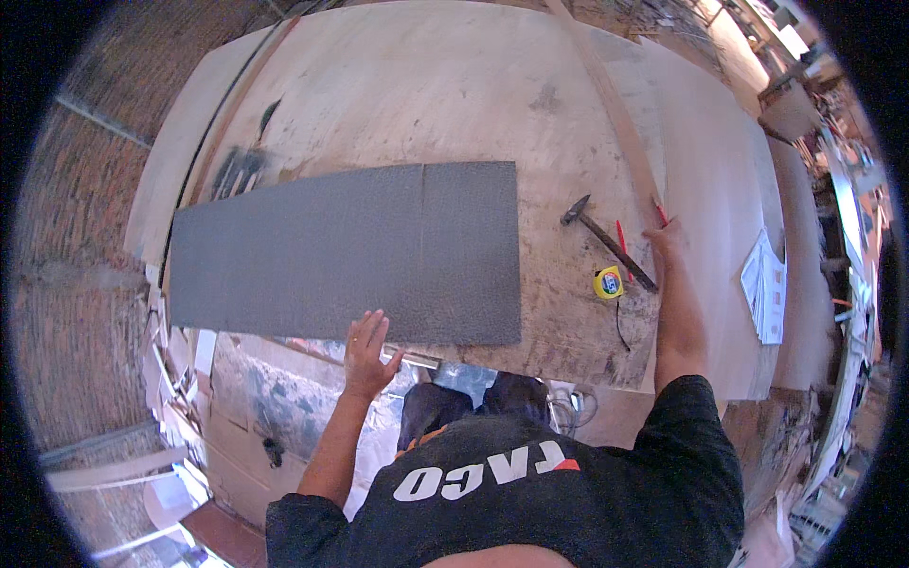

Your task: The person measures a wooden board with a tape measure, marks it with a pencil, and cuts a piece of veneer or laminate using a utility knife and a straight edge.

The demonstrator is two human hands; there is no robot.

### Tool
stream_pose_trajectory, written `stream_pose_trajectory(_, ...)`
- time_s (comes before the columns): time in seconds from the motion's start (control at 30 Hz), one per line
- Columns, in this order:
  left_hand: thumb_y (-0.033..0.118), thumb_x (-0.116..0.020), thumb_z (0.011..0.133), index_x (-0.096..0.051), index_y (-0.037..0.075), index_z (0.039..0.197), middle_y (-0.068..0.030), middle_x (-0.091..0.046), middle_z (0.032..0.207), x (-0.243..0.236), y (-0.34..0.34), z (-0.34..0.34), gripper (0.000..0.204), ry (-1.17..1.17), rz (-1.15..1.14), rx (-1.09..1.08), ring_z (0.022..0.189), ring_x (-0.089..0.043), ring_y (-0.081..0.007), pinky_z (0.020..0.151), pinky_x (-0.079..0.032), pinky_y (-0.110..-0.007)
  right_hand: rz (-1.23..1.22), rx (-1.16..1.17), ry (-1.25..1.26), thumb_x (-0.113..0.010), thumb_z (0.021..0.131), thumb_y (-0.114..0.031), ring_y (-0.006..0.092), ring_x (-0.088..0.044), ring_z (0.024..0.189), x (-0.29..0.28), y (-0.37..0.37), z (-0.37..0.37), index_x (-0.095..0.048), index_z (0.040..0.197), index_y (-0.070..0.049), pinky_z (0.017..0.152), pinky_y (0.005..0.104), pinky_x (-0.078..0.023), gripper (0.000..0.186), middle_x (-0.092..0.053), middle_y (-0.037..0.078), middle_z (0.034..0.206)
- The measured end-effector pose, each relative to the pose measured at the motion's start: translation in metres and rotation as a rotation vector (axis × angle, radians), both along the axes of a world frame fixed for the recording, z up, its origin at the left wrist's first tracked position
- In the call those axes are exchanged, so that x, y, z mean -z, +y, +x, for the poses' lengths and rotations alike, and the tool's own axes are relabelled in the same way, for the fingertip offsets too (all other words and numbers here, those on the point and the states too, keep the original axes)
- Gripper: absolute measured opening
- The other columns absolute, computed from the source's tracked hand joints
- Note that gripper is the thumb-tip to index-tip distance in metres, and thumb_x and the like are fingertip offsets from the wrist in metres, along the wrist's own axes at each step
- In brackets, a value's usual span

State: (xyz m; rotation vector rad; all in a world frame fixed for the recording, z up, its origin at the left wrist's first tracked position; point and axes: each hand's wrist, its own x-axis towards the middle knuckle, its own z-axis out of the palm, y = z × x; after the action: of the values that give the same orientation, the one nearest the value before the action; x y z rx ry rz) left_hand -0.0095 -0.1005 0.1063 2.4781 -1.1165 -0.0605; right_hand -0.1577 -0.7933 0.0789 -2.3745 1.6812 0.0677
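A dark grey textured rectangular sheet (350,256) lies flat on a large worn wooden board (426,104). My left hand (367,352) rests on the sheet's near edge with its fingers stretched out, holding nothing. At the right, my right hand (670,248) is closed at the near end of a long narrow wooden strip (611,95) that runs away to the far edge. A slim red pencil-like stick (661,212) shows at its fingertips; how firmly it is gripped is unclear. Left of this hand lie a hammer (606,239), a red pen-like stick (621,235) and a yellow tape measure (608,282).
Another long strip (237,109) runs along the board's left side. Pale sheets (705,170) overlap at the right, with a folded white and blue item (765,289) on them. A brick wall (80,237) stands left. Scraps and offcuts lie around the board's edges.
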Motion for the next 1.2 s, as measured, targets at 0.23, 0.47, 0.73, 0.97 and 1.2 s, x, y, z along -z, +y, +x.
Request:
stream_pose_trajectory(0.23,0.036,-0.084,0.07,-0.054,0.011,0.14,-0.0114,-0.034,0.162,0.019,0.016,0.086,0.081,0.023,0.166,0.471,0.151,-0.028,-0.0334,0.122,-0.02,-0.057,-0.234,-0.179,0.026,-0.089,0.067,-0.035,0.0311,-0.071,0.095,-0.15,0.126,0.003,-0.056,0.131,-0.012,0.079,0.0437,-0.056,0.076,-0.073,0.013,0.102)
stream_pose_trajectory(0.47,0.032,-0.082,0.073,-0.061,0.007,0.131,-0.0128,-0.04,0.157,0.033,0.012,0.118,0.066,0.116,0.198,0.708,0.148,-0.032,-0.0382,0.116,-0.034,-0.059,0.162,-0.011,-0.698,-0.088,0.077,-0.02,0.0125,-0.065,0.086,-0.092,0.358,-0.007,-0.063,0.127,-0.001,0.075,0.0293,-0.053,0.059,-0.072,0.007,0.098)
stream_pose_trajectory(0.73,0.032,-0.082,0.073,-0.07,0.004,0.115,-0.0149,-0.059,0.141,0.035,-0.007,0.108,0.051,0.02,0.096,0.727,0.136,-0.05,-0.0401,0.11,-0.043,-0.056,0.197,0.032,-0.725,-0.076,0.088,-0.032,0.0284,-0.072,0.094,-0.023,0.551,0.022,-0.064,0.129,-0.002,0.082,0.0377,-0.056,0.052,-0.072,0.021,0.105)
stream_pose_trajectory(0.97,0.049,-0.077,0.079,-0.068,-0.003,0.109,-0.024,-0.066,0.122,0.03,-0.05,0.137,0.061,0.17,-0.329,0.095,0.118,-0.06,-0.0428,0.104,-0.046,-0.049,0.157,-0.106,-0.549,-0.075,0.086,-0.039,0.0399,-0.067,0.079,-0.021,0.59,0.052,-0.066,0.129,-0.013,0.067,0.0476,-0.056,0.051,-0.065,0.017,0.095)
stream_pose_trajectory(1.2,0.066,-0.067,0.082,-0.041,-0.001,0.15,-0.0289,-0.029,0.159,0.076,-0.119,0.156,0.098,-0.031,-0.035,-0.118,0.15,-0.024,-0.0456,0.119,-0.017,-0.064,0.098,-0.148,-0.568,-0.078,0.084,-0.04,0.0379,-0.069,0.085,0.006,0.622,0.033,-0.068,0.125,-0.013,0.068,0.0464,-0.056,0.049,-0.066,0.018,0.106)
